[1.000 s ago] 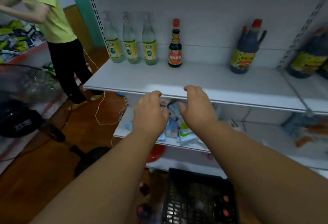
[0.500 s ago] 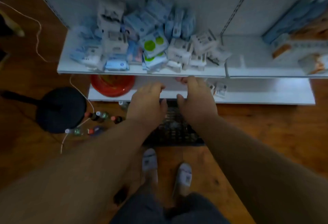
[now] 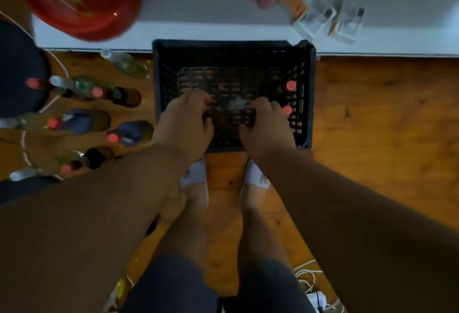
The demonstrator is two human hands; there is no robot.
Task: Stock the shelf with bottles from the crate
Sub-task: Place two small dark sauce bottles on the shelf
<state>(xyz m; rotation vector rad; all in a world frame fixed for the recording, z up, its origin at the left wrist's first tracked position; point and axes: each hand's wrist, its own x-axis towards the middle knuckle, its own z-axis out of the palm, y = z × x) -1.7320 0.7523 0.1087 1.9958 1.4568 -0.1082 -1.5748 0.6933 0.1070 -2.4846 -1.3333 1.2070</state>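
Observation:
A black plastic crate (image 3: pixel 233 45) stands on the wooden floor against the white bottom shelf (image 3: pixel 198 2). Two red-capped bottles (image 3: pixel 291 86) stand along its right inner wall; the rest of its mesh floor is bare. My left hand (image 3: pixel 185 124) hovers over the crate's near left part with fingers loosely curled and nothing in them. My right hand (image 3: pixel 267 126) hovers over the near right part, also loosely curled and holding nothing. Its knuckles are right beside the nearer red cap (image 3: pixel 287 110); I cannot tell whether they touch.
Several bottles (image 3: pixel 82 124) with red and clear caps stand on the floor left of the crate. On the bottom shelf are a red bowl (image 3: pixel 99 14) and small boxes (image 3: pixel 323 17). A black fan base (image 3: pixel 17 72) lies far left, cables (image 3: pixel 308 285) near my feet.
The view has swung down from the upper shelves to the floor. Both hands have come down from the shelf edge to just over the crate, still holding nothing.

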